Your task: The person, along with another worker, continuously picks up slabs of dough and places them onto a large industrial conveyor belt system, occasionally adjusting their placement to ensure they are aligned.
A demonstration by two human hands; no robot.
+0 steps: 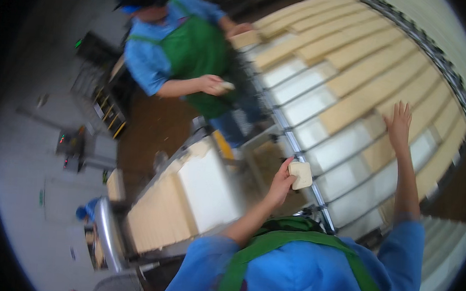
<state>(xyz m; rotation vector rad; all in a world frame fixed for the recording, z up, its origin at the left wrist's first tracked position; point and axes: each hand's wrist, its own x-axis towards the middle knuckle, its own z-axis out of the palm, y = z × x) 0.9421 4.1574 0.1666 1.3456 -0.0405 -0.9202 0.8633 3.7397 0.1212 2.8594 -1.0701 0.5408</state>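
Observation:
My left hand [283,181] grips a small pale square slice [301,176], bread or dough by its look, beside the metal rail of a wide conveyor. Farther right, my right hand [399,123] reaches over the conveyor with fingers spread, on or just above long rows of pale rectangular slabs [351,106]. Thin dark dividers separate the rows. White belt [338,152] shows between some slabs. Whether the right hand touches a slab cannot be told.
A co-worker in a green apron [198,51] stands across at the upper left, one hand at a block on the conveyor, the other holding a pale piece. A second belt [210,192] carries packed pale slices at lower left. A metal rail [293,143] edges the conveyor.

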